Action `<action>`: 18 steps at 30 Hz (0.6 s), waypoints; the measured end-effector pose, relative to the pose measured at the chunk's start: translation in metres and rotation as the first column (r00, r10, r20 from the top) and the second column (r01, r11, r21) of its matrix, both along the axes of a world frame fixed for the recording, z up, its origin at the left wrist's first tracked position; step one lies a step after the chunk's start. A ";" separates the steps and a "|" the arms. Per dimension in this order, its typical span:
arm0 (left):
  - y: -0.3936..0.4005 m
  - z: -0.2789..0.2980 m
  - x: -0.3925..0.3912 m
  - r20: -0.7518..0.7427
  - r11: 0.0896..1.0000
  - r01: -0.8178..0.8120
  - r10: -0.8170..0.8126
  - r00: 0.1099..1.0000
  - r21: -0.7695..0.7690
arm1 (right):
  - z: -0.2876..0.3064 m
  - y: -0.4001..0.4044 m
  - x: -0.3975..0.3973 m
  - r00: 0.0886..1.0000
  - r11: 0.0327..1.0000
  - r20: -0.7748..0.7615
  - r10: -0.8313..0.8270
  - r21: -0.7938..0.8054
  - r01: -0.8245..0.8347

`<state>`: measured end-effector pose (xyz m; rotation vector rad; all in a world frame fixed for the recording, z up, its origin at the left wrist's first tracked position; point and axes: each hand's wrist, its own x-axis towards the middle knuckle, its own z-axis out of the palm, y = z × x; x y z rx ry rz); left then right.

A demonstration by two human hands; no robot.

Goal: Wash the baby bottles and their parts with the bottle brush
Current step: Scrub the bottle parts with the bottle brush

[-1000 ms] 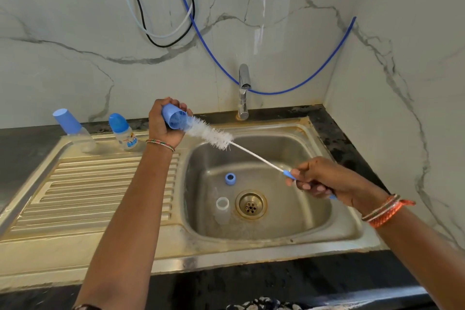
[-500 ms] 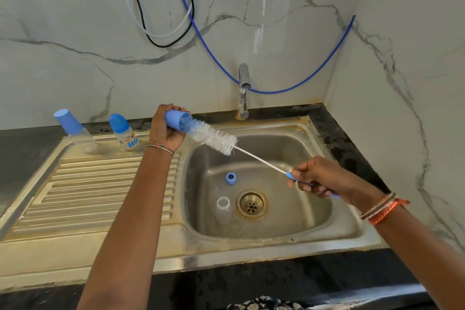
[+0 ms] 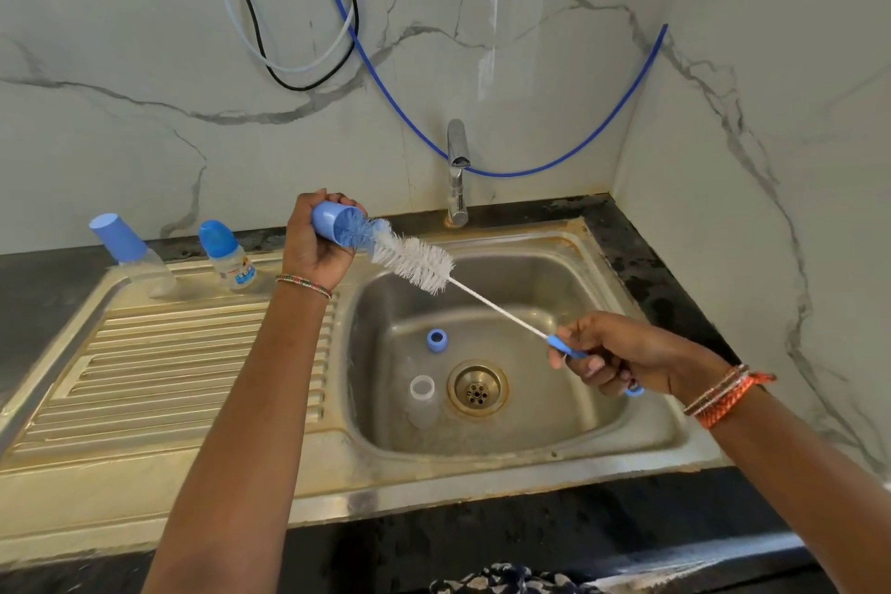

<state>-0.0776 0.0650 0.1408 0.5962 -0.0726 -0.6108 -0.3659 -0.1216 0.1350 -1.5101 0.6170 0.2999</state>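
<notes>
Here the left hand (image 3: pixel 318 246) is clenched around a blue cap (image 3: pixel 337 223), holding it up above the left rim of the sink (image 3: pixel 569 236) with its open mouth turned toward the right. The right hand (image 3: pixel 622 355) grasps the blue handle of the bottle brush (image 3: pixel 414 261), low over the right side of the basin. The brush makes one long line that rises from this hand up and to the left, and only its tip is inside the mouth of the cap; most of the white bristles are outside.

This line is what matters, I think. The long axis of the brush points almost straight into the cap, so a push along the same line would send the bristles deeper, and a pull would free them. The left hand only needs to keep the cap steady.

In the basin, a clear bottle (image 3: pixel 422 400) lies just beside the drain (image 3: pixel 477 388), and a blue ring (image 3: pixel 437 340) rests a little behind it. Two more capped bottles (image 3: pixel 231 258) stand at the back of the drainboard (image 3: pixel 144 376); they look not yet opened. Judging from this, the washing seems to be in an early part.
</notes>
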 end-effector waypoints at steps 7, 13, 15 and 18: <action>0.002 -0.007 0.009 -0.099 0.908 -0.012 0.059 0.993 0.419 | -0.013 0.004 0.003 0.932 0.113 0.356 0.073 -0.931 0.347; 0.003 -0.014 0.000 -0.077 0.934 -0.110 0.144 0.987 0.340 | 0.002 0.009 0.007 0.996 0.831 0.080 0.036 -0.556 0.015; 0.006 -0.014 -0.001 -0.088 0.964 -0.092 0.118 0.989 0.251 | -0.002 0.009 0.006 0.997 0.860 0.055 0.052 -0.510 -0.017; 0.006 -0.017 -0.001 -0.099 0.971 -0.075 0.100 0.990 0.227 | -0.017 0.004 0.003 0.956 0.232 0.285 0.070 -0.937 0.262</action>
